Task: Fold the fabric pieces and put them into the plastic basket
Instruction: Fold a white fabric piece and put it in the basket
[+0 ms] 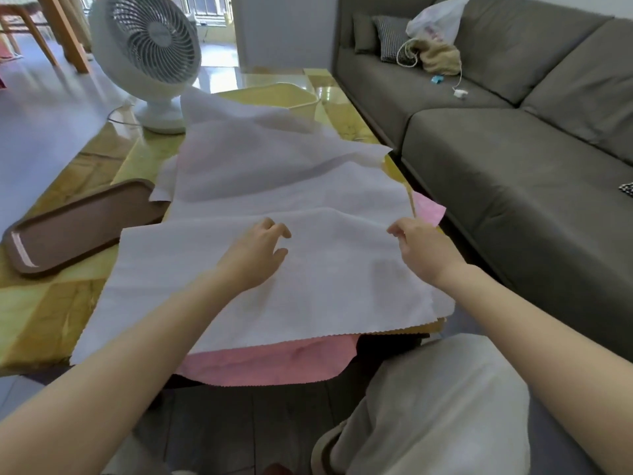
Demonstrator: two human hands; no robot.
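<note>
White fabric (274, 269) is being pinched at its far edge by the right hand (424, 248) while the left hand (260, 255), grip open, is resting flat, so the pink piece (267, 361) underneath risks being dragged off the counter (51, 320).

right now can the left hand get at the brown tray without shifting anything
Probably yes: the brown tray lies uncovered left of the white fabric, and nothing stands between it and the left hand.

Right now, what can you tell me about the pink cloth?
The pink cloth looks soft and thin. It lies on the table, mostly hidden under the white fabric. Its near part hangs over the table's front edge, with a tiny zigzag-cut hem, and one corner pokes out on the sofa side. Neither hand touches it.
</note>
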